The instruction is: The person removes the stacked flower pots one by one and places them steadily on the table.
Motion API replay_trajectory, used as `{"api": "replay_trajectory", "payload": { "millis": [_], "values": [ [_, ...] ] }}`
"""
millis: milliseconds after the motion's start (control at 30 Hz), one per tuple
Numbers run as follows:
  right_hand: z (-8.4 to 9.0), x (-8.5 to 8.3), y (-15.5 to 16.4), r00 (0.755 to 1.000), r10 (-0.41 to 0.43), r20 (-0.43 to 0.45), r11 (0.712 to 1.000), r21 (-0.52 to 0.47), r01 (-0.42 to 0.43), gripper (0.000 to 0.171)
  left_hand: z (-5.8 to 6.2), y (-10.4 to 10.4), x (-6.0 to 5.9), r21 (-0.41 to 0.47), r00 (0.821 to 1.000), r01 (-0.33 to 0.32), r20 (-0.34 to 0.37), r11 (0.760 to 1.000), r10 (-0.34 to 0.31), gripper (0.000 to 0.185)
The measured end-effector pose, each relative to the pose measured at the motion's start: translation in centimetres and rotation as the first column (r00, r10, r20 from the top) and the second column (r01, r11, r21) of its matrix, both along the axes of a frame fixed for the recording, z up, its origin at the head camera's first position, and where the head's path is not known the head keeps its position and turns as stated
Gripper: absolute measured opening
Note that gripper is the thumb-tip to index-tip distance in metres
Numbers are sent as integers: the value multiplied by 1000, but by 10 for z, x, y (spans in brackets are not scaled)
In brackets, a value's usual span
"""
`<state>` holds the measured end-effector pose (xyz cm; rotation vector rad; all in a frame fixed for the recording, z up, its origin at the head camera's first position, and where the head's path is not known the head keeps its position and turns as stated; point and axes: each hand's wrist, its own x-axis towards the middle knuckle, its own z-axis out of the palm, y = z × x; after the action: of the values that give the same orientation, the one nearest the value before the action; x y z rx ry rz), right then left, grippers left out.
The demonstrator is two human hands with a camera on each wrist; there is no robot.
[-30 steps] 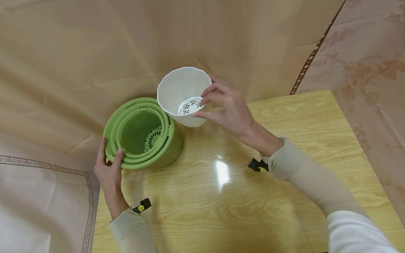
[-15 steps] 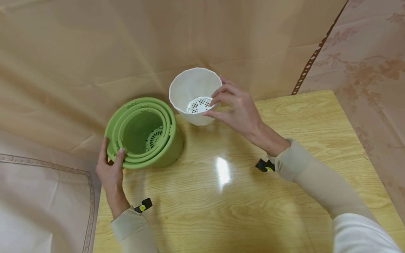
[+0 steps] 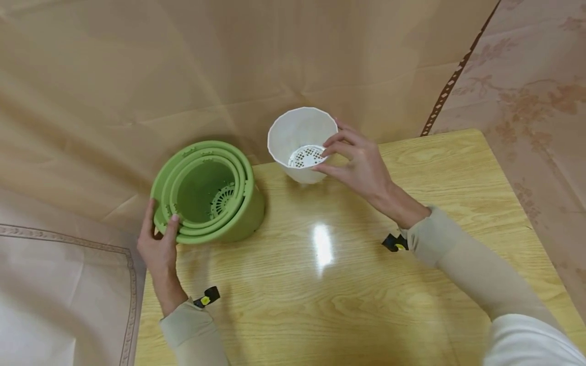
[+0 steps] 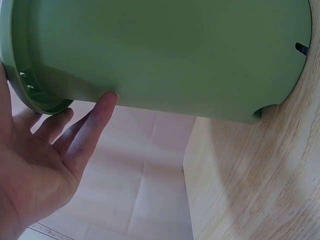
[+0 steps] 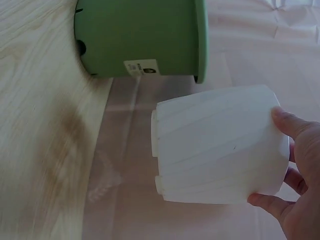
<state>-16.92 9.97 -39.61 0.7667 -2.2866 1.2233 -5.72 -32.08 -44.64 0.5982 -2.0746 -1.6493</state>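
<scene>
Green flowerpots [image 3: 157, 190] stand nested inside one another on the table's left part, a slotted bottom showing in the innermost. My left hand [image 3: 160, 249] grips the outer pot's rim at its near left side. In the left wrist view, fingers [image 4: 102, 112] reach under that rim along the pot's smooth wall. To the right, a white flowerpot [image 3: 297, 129] with a faceted rim and a latticed bottom hangs slightly tilted above the table. My right hand [image 3: 361, 165] pinches its right rim. The right wrist view shows a gap between the white pot's feet and the tabletop.
The wood-grain table [image 3: 366, 295] carries a bright glare spot near its middle. Beige cloth [image 3: 274, 51] hangs right behind it, and floral cloth [image 3: 549, 127] lies to the right. Small black wrist straps [image 3: 393, 242] stick out beside both sleeves.
My right hand has carried the white pot to the right and slightly nearer, away from the green pots. The left hand and the green pots have hardly moved.
</scene>
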Motion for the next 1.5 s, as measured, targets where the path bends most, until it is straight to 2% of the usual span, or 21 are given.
{"api": "replay_trajectory", "payload": {
  "millis": [367, 1067, 1233, 1500],
  "values": [
    [-12, 0, 15, 999, -42, -19, 999, -18, 42, 25, 1, 1, 1, 8, 1000, -10, 28, 1000, 10, 59],
    [-34, 4, 51, 989, -148, -3, 984, -98, 147, 22, 2, 3, 0, 48, 1000, 4, -10, 999, -4, 59],
    [-38, 5, 58, 983, -186, -10, 980, -80, 184, 23, 3, 3, 0, 58, 1000, 0, 8, 998, 0, 59],
    [-49, 6, 73, 972, -234, -17, 967, -111, 230, 26, 3, 4, 1, 49, 999, -9, 38, 999, 7, 59]
  ]
}}
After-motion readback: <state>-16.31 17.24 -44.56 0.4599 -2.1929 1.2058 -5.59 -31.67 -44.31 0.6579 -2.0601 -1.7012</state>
